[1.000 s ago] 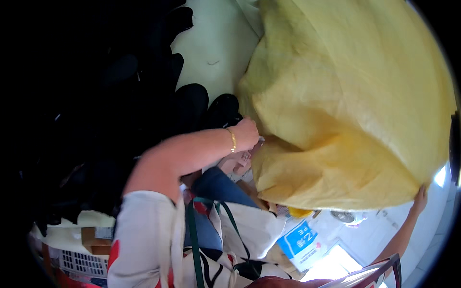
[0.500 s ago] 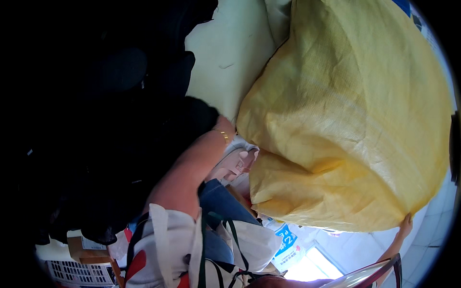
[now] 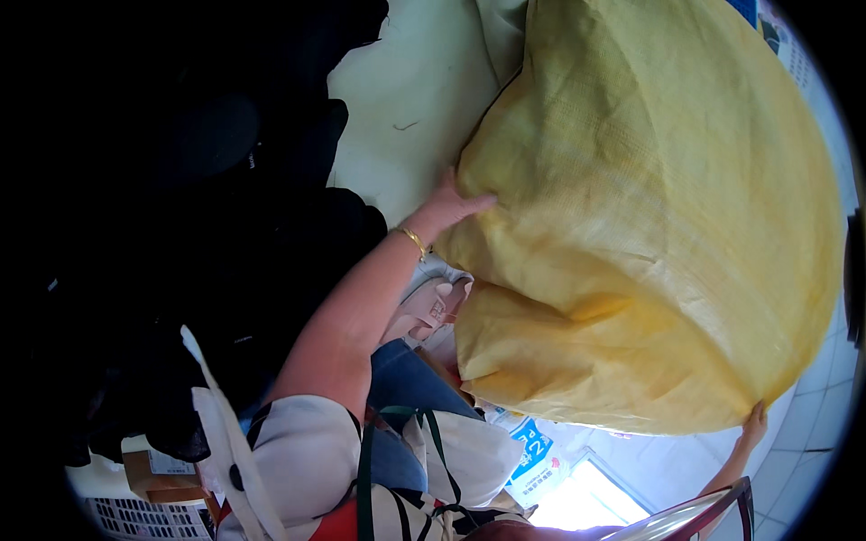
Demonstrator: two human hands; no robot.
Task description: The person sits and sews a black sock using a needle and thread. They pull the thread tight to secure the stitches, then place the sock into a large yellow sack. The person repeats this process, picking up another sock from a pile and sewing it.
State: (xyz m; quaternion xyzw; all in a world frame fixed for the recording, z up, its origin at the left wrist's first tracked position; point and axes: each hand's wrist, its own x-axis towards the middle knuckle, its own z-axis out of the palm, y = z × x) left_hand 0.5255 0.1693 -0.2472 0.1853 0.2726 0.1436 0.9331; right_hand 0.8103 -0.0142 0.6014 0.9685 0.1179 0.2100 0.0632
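A big, stuffed yellow woven sack (image 3: 649,225) fills the right half of the view. My left hand (image 3: 448,207), with a gold bracelet at the wrist, lies flat against the sack's left side, fingers spread on the weave. My right hand (image 3: 750,424) grips the sack's lower right edge from underneath. The sack hangs over my pink shoe (image 3: 431,307) and my leg in blue jeans (image 3: 401,388), and hides most of the floor beneath it.
A heap of black cloth (image 3: 225,225) lies to the left, with a pale cream sheet (image 3: 415,108) behind my left hand. Lower left are a white plastic basket (image 3: 126,523) and a cardboard box (image 3: 158,473). A blue-and-white package (image 3: 534,460) lies on the white tiled floor (image 3: 812,406).
My left hand let go of the sack's lower edge near my shoe and moved up onto its side. The sack now sits closer and looks larger. My right hand stays at its lower edge.
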